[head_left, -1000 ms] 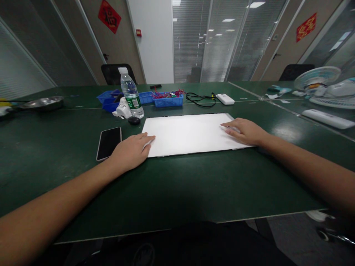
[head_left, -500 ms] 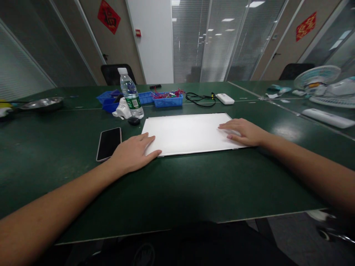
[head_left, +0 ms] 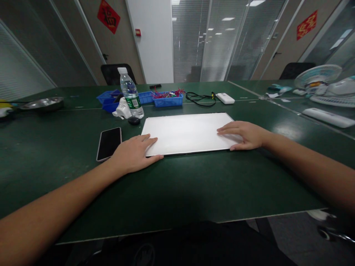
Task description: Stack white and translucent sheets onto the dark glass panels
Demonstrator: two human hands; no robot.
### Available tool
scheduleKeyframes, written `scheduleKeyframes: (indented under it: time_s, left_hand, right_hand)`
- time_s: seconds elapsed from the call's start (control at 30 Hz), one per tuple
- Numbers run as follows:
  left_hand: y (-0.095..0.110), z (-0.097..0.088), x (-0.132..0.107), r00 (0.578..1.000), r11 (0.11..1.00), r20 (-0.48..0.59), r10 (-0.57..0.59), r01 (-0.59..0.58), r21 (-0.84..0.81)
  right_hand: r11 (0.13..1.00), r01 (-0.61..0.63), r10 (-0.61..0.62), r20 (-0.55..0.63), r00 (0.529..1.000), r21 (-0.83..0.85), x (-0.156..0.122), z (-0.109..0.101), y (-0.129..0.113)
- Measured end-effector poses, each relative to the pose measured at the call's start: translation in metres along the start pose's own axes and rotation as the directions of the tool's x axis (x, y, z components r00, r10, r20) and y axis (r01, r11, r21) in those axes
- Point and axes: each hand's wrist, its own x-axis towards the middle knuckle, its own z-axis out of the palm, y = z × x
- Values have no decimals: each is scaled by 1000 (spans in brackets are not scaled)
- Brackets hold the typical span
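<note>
A flat white rectangular panel (head_left: pixel 185 133) lies on the dark green table (head_left: pixel 172 192). My left hand (head_left: pixel 133 153) rests on the panel's near-left corner, fingers flat on top and thumb along the near edge. My right hand (head_left: pixel 244 135) lies on the near-right corner, fingers stretched flat, thumb at the near edge. Neither hand lifts the panel.
A black phone (head_left: pixel 109 143) lies left of my left hand. Behind it stand a water bottle (head_left: pixel 131 93), a small black cap (head_left: pixel 134 120) and blue trays (head_left: pixel 166 99). A black cable (head_left: pixel 201 99), a white box (head_left: pixel 225 98) and a fan (head_left: pixel 318 79) lie farther back.
Both thumbs have moved down to the panel's near edge. The panel looks shorter front to back, its near edge farther from me. The right hand slid slightly toward the near-right corner.
</note>
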Motion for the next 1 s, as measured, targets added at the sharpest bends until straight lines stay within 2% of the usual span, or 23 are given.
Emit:
scheduleKeyframes:
  time_s: [0.27, 0.47, 1.0]
  left_hand:
    - [1, -4, 0, 1000, 1000, 7, -25, 25, -5]
    - [4, -6, 0, 999, 999, 15, -38, 38, 7]
    - [3, -5, 0, 1000, 1000, 0, -27, 27, -5]
  right_hand:
    - [998, 23, -21, 40, 999, -57, -1, 0, -1]
    - [988, 108, -111, -21, 994, -114, 0, 4, 0]
    - [984, 120, -126, -37, 991, -133, 1, 6, 2]
